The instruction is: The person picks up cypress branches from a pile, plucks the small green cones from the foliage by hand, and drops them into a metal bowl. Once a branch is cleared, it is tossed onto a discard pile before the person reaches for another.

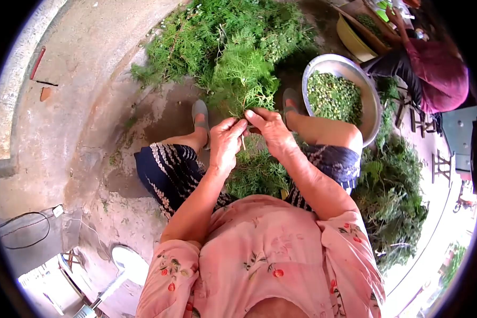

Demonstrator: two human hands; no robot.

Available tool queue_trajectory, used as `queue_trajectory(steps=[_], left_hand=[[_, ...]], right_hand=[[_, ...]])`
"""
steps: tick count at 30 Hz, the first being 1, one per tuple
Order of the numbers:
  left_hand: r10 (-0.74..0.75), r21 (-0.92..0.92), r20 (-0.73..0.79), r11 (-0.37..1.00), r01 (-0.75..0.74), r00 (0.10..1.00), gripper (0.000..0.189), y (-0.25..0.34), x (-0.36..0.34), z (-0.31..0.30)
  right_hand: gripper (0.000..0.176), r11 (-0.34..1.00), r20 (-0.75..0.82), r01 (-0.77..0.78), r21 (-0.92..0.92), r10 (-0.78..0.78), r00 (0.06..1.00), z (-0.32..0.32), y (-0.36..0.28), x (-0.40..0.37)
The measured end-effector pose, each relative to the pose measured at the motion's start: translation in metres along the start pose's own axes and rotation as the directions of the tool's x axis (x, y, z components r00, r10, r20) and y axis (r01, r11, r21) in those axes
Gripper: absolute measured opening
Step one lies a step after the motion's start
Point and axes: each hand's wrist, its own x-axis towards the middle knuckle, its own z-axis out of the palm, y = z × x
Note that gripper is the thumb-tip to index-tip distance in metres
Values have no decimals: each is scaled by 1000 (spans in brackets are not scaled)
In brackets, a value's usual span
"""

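Observation:
Both hands meet in front of my knees on a feathery green conifer branch [244,79]. My left hand [228,140] is closed, thumb and fingers pinching the branch near its bare stem, which pokes out below. Close beside it, my right hand [273,130] is also closed, its thumb and forefinger pressed on the branch's base. The fingertips partly hide what they grip. Beyond the branch lies a big heap of similar green branches [185,47]. More cut greenery [259,172] lies between my legs.
A metal basin [373,95] of small green cones or berries [334,95] stands by my right knee. Another person [434,74] sits at the upper right near a yellow tub [352,40]. A branch pile [392,206] lies at right, a fan [127,259] at lower left.

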Motion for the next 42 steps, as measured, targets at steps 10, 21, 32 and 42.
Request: queue_trajectory(steps=[10,21,32,42], left_hand=[[275,292,16,918,-268,961,37,-17,-39,-20],[-28,-176,44,984,35,999,20,-4,-42,-17],[-209,-83,86,973,216,974,15,0,-50,-29],[-26,108,83,994,17,996,11,-21,-41,-37]], right_hand=[[26,932,-68,207,-297,-237,969,15,13,-54],[22,620,117,400,-675,-445,888,32,26,-98],[28,538,358,587,-604,-475,804,-34,9,-59],[23,881,317,156,-447,-7,949,-17,28,-66]])
